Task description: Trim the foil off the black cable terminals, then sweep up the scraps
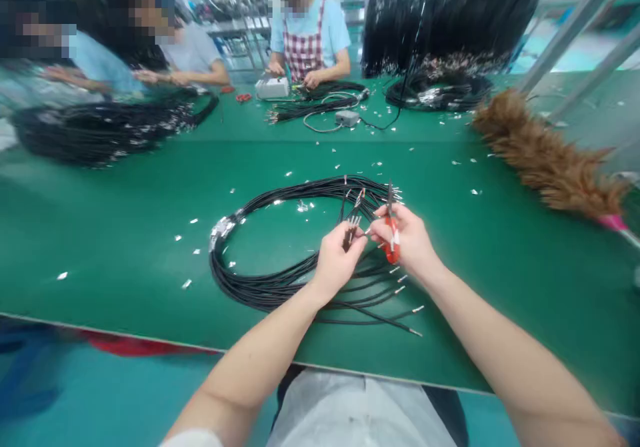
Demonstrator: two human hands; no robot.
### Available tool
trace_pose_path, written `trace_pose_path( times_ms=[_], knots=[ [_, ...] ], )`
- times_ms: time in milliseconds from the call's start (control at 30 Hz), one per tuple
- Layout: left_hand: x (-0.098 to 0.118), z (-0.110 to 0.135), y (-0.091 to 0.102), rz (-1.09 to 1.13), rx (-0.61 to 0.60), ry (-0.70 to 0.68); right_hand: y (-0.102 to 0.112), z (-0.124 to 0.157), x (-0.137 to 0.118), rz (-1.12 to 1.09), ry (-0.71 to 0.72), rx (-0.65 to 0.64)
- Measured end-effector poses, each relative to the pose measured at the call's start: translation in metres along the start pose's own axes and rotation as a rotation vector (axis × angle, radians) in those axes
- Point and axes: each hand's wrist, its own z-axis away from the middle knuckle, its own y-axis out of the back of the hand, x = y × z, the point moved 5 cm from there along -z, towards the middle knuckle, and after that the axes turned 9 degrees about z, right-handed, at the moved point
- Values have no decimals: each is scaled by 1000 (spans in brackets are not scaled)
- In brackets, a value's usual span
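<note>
My left hand (336,257) is closed around several black cable ends (352,228), whose pale stripped tips point upward. In my right hand (407,240) is a pair of scissors (393,244) with red-orange handles, its dark blades pointing away from me. The fingertips of that hand also meet a cable tip beside the left hand's fingers. A looped bundle of black cables (260,287) lies under and around both hands, bound at its left with a silvery wrap (220,230). Loose cable ends with whitish tips (417,310) fan out below the right hand.
Small white scraps (187,284) are scattered over the green table (125,234). A brown feather duster (550,160) lies at the right. Farther back are more cable bundles (100,127), a grey box (347,118) and a white box (273,88). Several people (310,40) work across the table.
</note>
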Motion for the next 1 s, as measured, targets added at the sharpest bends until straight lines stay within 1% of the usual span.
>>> trace_pose_path(
  times_ms=[67, 133, 167, 233, 333, 400, 467, 533, 600, 700, 733, 800, 867, 933, 1000],
  knots=[
    [1, -1, 0, -26, 21, -14, -1, 0, 2, -7, 38, 33],
    [-1, -3, -2, 29, 18, 36, -2, 1, 1, 26, 100, 56],
    [-4, -4, -2, 89, 9, 89, -2, 3, 0, 62, 143, 63],
    [-10, -4, -5, 274, -31, 242, -3, 6, -6, 152, 239, 72],
    [-14, -4, -10, 567, -132, 449, -3, 11, -13, 275, 341, 66],
    [-13, -4, -12, 687, -205, 522, -3, 13, -14, 339, 373, 58],
    [-12, -4, -14, 748, -256, 558, -3, 13, -15, 387, 393, 50],
    [-13, -5, -13, 758, -256, 559, -1, 11, -16, 426, 404, 35],
    [-13, -7, -11, 744, -215, 522, 3, 8, -17, 506, 399, 31],
    [-13, -11, -6, 742, -109, 425, 12, 4, -21, 766, 379, 30],
    [-13, -12, -3, 747, -66, 391, 13, 3, -23, 872, 369, 1],
    [-12, -14, 1, 751, 19, 330, 12, 3, -23, 1057, 347, -97],
    [-12, -15, 4, 736, 80, 292, 8, 4, -23, 1183, 332, -182],
    [-13, -15, 5, 706, 109, 272, 4, 5, -22, 1256, 331, -209],
    [-14, -15, 6, 669, 121, 253, 1, 6, -22, 1297, 337, -206]
  ],
)
